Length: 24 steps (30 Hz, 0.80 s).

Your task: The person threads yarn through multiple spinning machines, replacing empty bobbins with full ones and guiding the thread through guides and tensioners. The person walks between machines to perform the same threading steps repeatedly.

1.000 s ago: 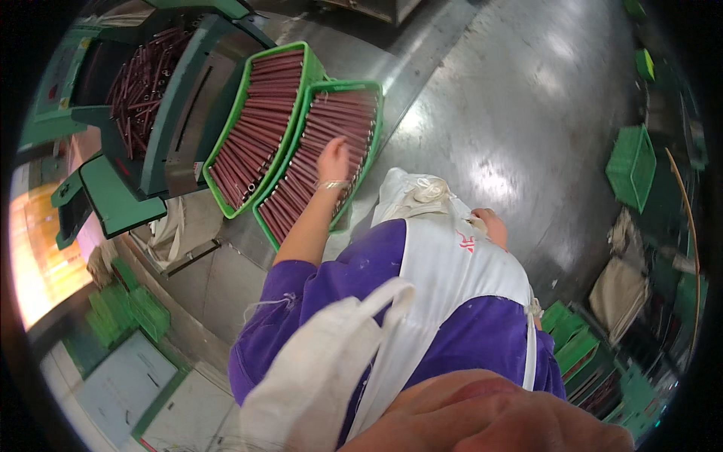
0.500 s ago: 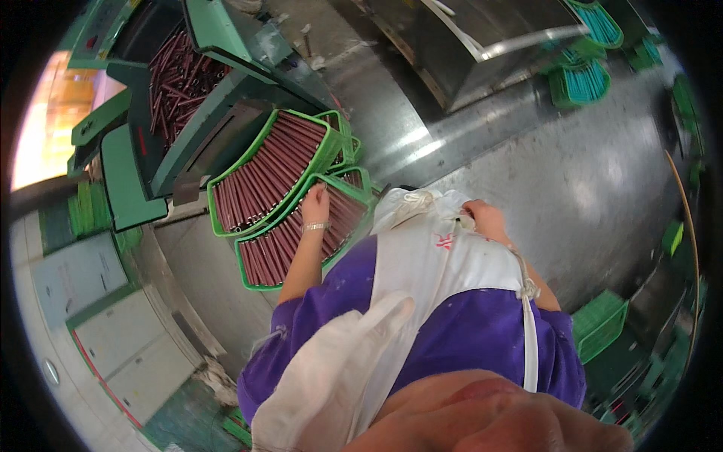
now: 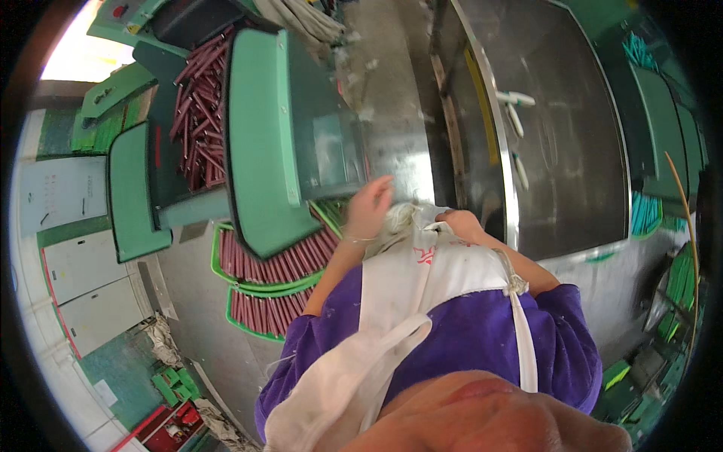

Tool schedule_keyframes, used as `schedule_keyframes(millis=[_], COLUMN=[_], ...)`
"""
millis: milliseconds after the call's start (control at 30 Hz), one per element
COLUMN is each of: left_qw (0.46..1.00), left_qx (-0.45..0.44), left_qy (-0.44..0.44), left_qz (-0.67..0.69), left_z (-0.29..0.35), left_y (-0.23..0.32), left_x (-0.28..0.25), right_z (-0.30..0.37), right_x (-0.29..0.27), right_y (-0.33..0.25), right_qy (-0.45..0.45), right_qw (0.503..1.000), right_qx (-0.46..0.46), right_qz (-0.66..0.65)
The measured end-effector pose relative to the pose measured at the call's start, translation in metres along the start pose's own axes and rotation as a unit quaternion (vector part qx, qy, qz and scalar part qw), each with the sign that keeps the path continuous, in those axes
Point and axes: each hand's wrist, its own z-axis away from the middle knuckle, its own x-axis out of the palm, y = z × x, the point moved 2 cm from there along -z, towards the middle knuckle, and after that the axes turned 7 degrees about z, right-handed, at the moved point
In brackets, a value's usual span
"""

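My left hand (image 3: 369, 207) is raised above the waist of my white apron (image 3: 392, 282). Its fingers stretch forward, slightly blurred, and nothing shows in them. At the apron's right side, my right hand (image 3: 461, 224) rests against the cloth with its fingers mostly hidden. Left of my left forearm stand two curved green baskets (image 3: 220, 265) on the floor, packed with rows of dark red sticks (image 3: 286, 256). A green machine panel (image 3: 260, 120) covers part of the nearer view of them. Behind it lie loose dark red sticks (image 3: 202, 120) heaped in the machine's hopper.
Ahead on the right stands a steel table (image 3: 557, 151) with several white-handled tools (image 3: 515, 119) on its left side. Turquoise sticks (image 3: 644, 213) sit in a green basket at the far right. Grey-white cabinets (image 3: 83, 271) line the left wall.
My left hand has come off the sticks in the basket and moved up and right. The view has shifted, bringing the machine and steel table closer. My right hand stays at the apron.
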Motion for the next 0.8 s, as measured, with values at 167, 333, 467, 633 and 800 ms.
schedule_keyframes(millis=[167, 333, 467, 633, 800], left_qw=[0.997, 0.997, 0.961, 0.949, 0.929], left_qx=[0.064, 0.002, -0.072, -0.138, -0.191], left_qy=[-0.041, 0.058, 0.219, 0.271, 0.315], left_qz=[0.014, 0.050, -0.155, -0.081, 0.030], left_z=[-0.177, -0.337, -0.439, -0.528, -0.691], left_y=[0.061, 0.016, -0.009, -0.026, -0.091], left_x=[0.018, -0.025, -0.101, -0.136, -0.148], right_z=[-0.134, -0.292, -0.416, -0.554, -0.713], right_x=[-0.087, -0.178, -0.280, -0.383, -0.473], right_y=[0.064, 0.152, 0.209, 0.265, 0.349], right_qy=[-0.035, -0.047, -0.030, -0.085, -0.135], right_qw=[0.998, 0.995, 0.991, 0.984, 0.985], right_qx=[-0.048, -0.090, -0.130, -0.149, -0.090], right_qz=[0.029, 0.005, 0.026, 0.038, 0.056])
